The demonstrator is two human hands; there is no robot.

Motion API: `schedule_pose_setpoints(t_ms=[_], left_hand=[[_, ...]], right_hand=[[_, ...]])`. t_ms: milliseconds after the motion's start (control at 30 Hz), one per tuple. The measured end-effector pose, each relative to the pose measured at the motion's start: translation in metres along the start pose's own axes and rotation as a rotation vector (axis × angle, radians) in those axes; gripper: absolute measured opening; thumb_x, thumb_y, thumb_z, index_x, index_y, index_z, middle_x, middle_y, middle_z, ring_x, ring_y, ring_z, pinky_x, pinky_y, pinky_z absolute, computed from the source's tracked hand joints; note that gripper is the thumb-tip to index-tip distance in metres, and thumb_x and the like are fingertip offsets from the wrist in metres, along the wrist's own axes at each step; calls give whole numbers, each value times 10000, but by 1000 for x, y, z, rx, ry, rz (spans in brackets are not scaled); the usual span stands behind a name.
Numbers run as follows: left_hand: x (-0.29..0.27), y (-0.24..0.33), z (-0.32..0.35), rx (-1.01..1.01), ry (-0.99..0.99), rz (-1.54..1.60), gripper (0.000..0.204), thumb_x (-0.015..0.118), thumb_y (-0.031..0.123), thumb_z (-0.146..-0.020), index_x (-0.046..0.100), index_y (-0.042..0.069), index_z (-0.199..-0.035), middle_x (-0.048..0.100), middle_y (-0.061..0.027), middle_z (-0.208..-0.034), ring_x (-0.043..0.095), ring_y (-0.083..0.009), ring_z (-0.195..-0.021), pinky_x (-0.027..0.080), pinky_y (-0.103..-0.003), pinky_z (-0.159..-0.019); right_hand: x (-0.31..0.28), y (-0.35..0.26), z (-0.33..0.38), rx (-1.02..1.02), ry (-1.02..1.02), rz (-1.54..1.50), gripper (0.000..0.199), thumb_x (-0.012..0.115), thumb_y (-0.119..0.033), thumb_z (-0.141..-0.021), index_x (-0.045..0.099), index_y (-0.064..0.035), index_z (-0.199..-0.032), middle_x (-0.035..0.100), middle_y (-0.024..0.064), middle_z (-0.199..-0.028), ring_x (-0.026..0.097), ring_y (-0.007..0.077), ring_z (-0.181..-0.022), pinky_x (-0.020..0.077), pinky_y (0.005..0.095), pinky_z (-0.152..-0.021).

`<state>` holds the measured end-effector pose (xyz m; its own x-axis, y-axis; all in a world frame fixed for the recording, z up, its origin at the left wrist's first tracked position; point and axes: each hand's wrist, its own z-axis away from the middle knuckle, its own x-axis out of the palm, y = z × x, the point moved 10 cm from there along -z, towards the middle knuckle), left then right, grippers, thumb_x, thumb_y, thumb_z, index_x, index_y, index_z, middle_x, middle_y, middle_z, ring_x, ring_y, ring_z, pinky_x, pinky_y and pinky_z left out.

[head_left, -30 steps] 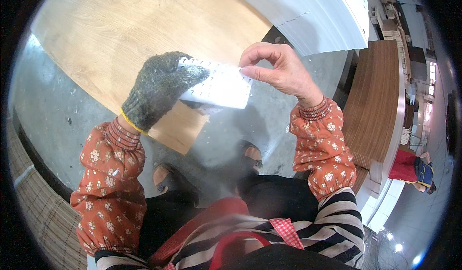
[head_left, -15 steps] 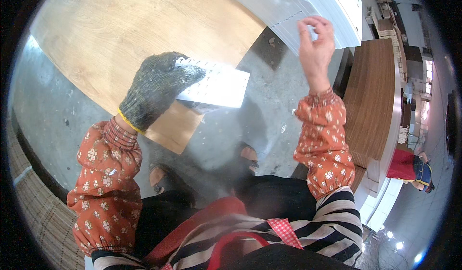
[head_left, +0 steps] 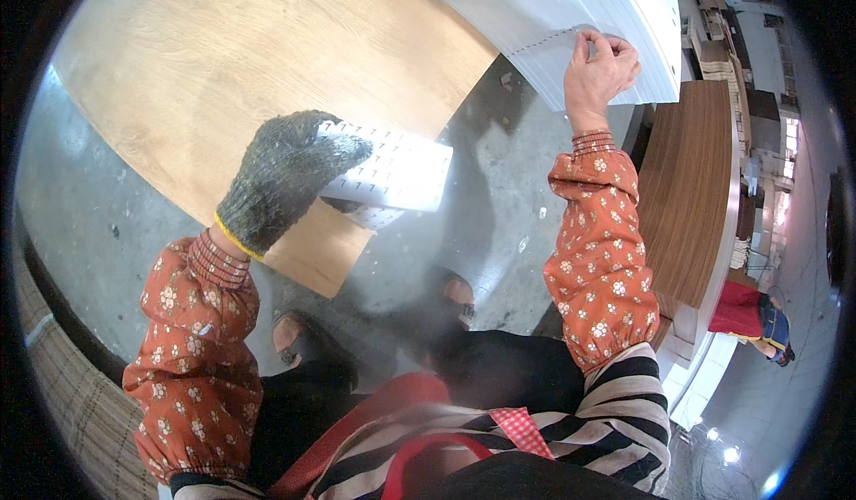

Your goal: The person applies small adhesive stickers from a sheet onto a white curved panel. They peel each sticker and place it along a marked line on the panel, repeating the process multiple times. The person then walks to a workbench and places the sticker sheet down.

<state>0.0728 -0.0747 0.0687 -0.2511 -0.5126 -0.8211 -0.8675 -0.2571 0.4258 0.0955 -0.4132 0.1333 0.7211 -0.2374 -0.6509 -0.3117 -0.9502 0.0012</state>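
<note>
My left hand [head_left: 290,172], in a dark grey knit glove with a yellow cuff edge, is closed on a white sticker sheet [head_left: 401,168] printed with rows of small dark marks. Another sheet edge shows beneath it. My bare right hand [head_left: 600,81] is pinched, thumb against fingertips, right by the edges of a stack of white panels [head_left: 544,63] at the upper right. Whatever lies between the fingertips is too small to make out. A slanting row of small dark marks [head_left: 546,40] runs across the panel edges up to the fingertips.
A large light wood-grain panel [head_left: 267,45] lies at the upper left, with a smaller wood piece [head_left: 325,255] below my gloved hand. Brown panels [head_left: 687,188] are stacked on the right. Grey concrete floor [head_left: 481,223] is underfoot. Another person [head_left: 753,317] is at the far right.
My right hand has moved slightly up and right, its fingers now pinched closer together at the panel edges. The gloved hand and sheet have shifted slightly down and left.
</note>
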Motion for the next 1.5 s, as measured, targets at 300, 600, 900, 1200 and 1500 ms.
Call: schedule_pose_setpoints(t_ms=[300, 600, 900, 1200, 1500], left_hand=[[8, -8, 5, -27, 15, 32, 391, 559, 98, -770, 598, 173, -1151, 581, -59, -1117, 524, -250, -1067, 401, -390, -894], [10, -3, 6, -1, 28, -27, 411, 567, 53, -754, 602, 179, -1144, 585, -58, -1101, 530, -261, -1052, 412, -390, -885], [8, -1, -1, -34, 23, 26, 355, 563, 69, -759, 630, 169, -1094, 613, -51, -1051, 557, -238, -1010, 442, -370, -842], [12, -5, 0, -89, 8, 195, 353, 565, 71, -751, 638, 159, -1085, 620, -59, -1018, 573, -247, -975, 470, -362, -814], [13, -8, 7, -87, -52, 166, 401, 544, 45, -771, 616, 181, -1142, 607, -54, -1075, 554, -247, -1018, 451, -371, -873]], right_hand=[[-2, 0, -1, 14, 31, 50, 76, 693, -250, -783, 705, -193, -831, 432, 62, -993, 383, 280, -1003, 312, 481, -853], [-3, 0, 0, -11, 71, 78, 67, 686, -251, -786, 707, -198, -821, 426, 62, -990, 379, 282, -997, 310, 488, -826], [-9, -5, 2, -55, 201, 64, 51, 692, -214, -731, 692, -177, -765, 475, 54, -924, 406, 292, -954, 305, 448, -788], [-10, -5, 2, -48, 225, 80, 59, 697, -189, -712, 681, -168, -764, 483, 60, -927, 412, 300, -959, 309, 448, -787], [-22, -5, -8, -27, 199, 57, 144, 739, -254, -699, 655, -165, -774, 574, -13, -827, 506, 205, -866, 338, 400, -760]])
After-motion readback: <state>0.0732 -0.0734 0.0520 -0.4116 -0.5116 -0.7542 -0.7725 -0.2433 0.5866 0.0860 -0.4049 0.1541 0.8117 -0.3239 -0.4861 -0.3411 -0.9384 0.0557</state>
